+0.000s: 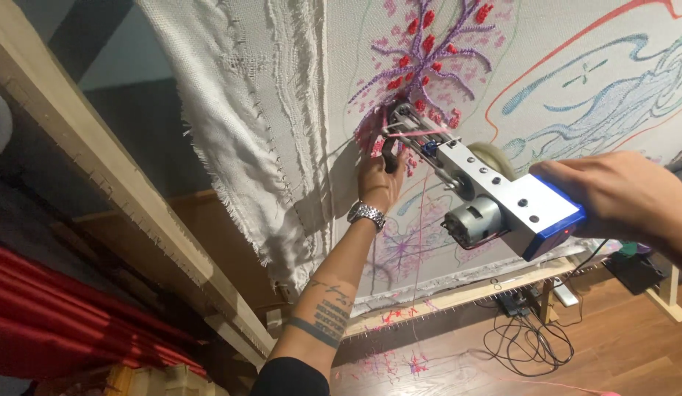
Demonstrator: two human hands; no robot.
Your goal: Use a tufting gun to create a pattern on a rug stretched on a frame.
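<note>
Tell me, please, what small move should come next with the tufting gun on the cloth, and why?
Probably slide the tufting gun a little along the pink patch: its tip is pressed to the stretched cloth there, the left hand grips the front handle, the right hand holds the rear, and bare cloth borders the patch.

tufting gun [495, 202] – against cloth [546, 66]
</note>
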